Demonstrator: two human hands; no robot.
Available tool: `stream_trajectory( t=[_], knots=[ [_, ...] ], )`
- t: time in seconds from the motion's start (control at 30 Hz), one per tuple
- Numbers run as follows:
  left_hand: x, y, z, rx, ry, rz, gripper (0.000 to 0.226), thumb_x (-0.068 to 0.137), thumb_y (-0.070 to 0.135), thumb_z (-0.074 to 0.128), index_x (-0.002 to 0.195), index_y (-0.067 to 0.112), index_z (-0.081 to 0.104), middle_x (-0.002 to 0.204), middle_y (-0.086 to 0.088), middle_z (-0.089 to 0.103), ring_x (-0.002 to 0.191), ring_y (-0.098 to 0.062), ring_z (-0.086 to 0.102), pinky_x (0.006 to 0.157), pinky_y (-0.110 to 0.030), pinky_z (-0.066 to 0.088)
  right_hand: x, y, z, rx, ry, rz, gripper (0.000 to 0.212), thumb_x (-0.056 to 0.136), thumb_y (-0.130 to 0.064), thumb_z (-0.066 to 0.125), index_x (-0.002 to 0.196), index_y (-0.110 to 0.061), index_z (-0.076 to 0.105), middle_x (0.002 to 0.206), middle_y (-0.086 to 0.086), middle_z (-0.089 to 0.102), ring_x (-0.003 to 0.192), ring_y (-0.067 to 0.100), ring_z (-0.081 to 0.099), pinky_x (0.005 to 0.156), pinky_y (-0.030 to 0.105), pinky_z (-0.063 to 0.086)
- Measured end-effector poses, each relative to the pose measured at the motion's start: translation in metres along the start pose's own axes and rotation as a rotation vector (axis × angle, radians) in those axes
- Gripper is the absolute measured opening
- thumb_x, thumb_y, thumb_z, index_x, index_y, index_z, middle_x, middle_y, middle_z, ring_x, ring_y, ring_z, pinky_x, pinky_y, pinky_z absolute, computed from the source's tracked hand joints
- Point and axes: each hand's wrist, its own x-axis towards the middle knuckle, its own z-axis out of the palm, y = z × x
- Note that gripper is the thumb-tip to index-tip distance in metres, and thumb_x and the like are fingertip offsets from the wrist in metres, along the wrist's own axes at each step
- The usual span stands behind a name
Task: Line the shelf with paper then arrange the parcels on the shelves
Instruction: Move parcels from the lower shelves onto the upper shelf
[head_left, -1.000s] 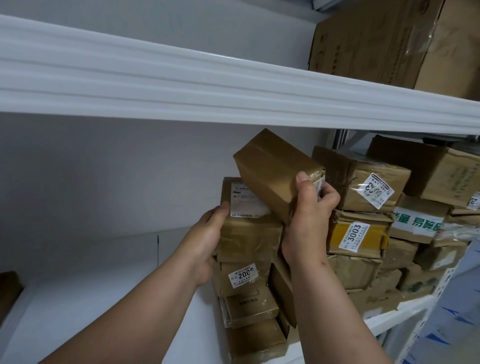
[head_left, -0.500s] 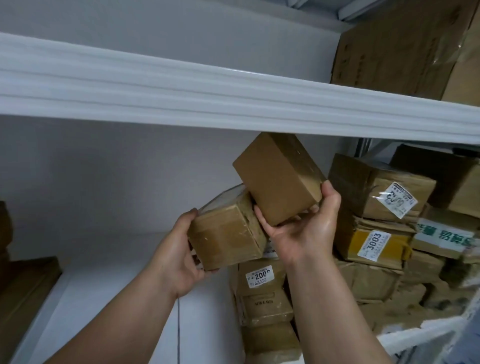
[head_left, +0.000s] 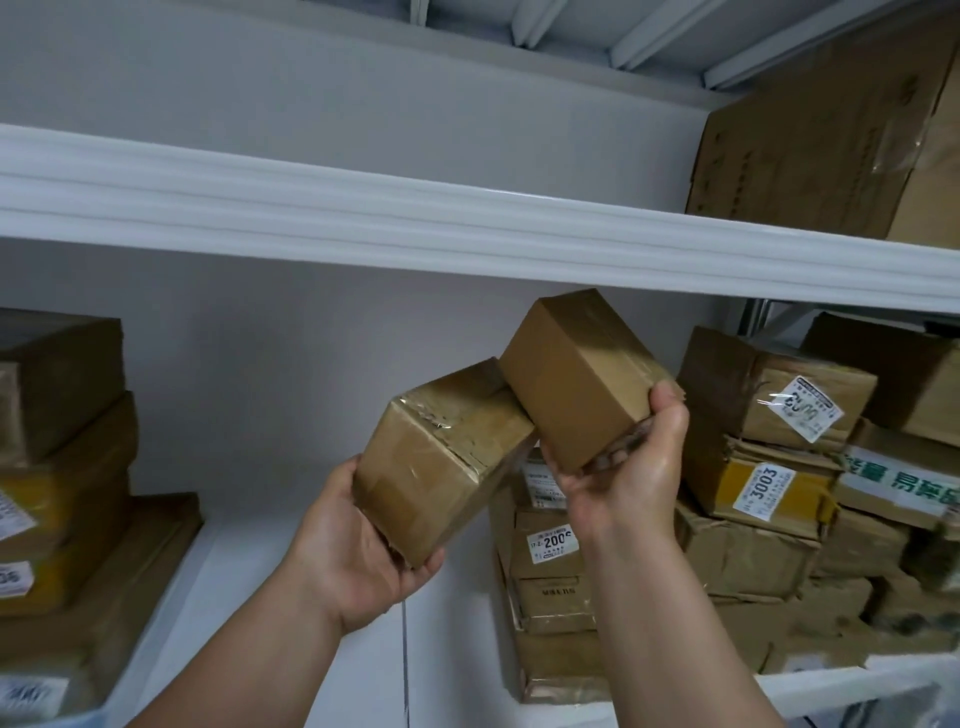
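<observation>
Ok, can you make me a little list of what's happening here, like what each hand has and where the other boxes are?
left hand: holds a taped brown box from underneath, tilted
right hand: holds a plain brown box, tilted, up in the air
the two held boxes: corners touching or nearly so
middle shelf: white lining, bare in the centre
right side: stack of parcels, stickers reading 3003 and 200-something
left side: another parcel stack
top shelf: one big carton at the right
</observation>
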Motion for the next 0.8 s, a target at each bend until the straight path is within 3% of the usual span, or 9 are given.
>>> stream_trajectory(
  t=[0.2,0.43,0.7,0.8],
  knots=[
    [-0.039,0.01,-0.021,-0.054,-0.018,-0.033,0.058,0.089,0.063,0.041,0.117,0.021,0.068,0.113,-0.011,0.073,0.109,-0.03,0.064,0.075,-0.041,0.054,-0.036,0.011,0.015,-0.024,-0.007,-0.04,0.051,0.087,-0.05,0.062,0.131,-0.029,0.046,0.127,0.008,0.058,0.112,0.03,0.061,0.08,0.054,0.057],
    [-0.089,0.016,-0.053,-0.125,-0.072,-0.141,0.058,0.084,0.063,0.046,0.118,0.022,0.07,0.115,-0.009,0.07,0.089,-0.031,0.064,0.046,-0.032,0.055,-0.083,0.022,0.031,0.051,-0.013,-0.008,0.056,0.083,-0.055,0.066,0.129,-0.029,0.049,0.126,0.007,0.059,0.112,0.029,0.061,0.081,0.055,0.056],
    [-0.137,0.007,-0.083,-0.174,-0.033,-0.125,0.067,0.086,0.069,0.038,0.116,0.016,0.069,0.112,-0.015,0.071,0.085,-0.034,0.064,0.043,-0.028,0.054,-0.126,0.02,0.022,0.048,0.101,-0.072,0.051,0.081,-0.058,0.06,0.124,-0.03,0.056,0.119,0.007,0.064,0.107,0.029,0.063,0.082,0.057,0.056],
    [-0.15,0.004,-0.084,-0.131,0.005,-0.043,0.063,0.087,0.068,0.038,0.115,0.021,0.069,0.109,-0.013,0.073,0.092,-0.032,0.064,0.048,-0.03,0.054,-0.144,0.018,0.02,-0.007,0.142,-0.14,0.051,0.087,-0.054,0.057,0.13,-0.027,0.047,0.121,0.007,0.061,0.108,0.028,0.062,0.083,0.057,0.056]
  ],
)
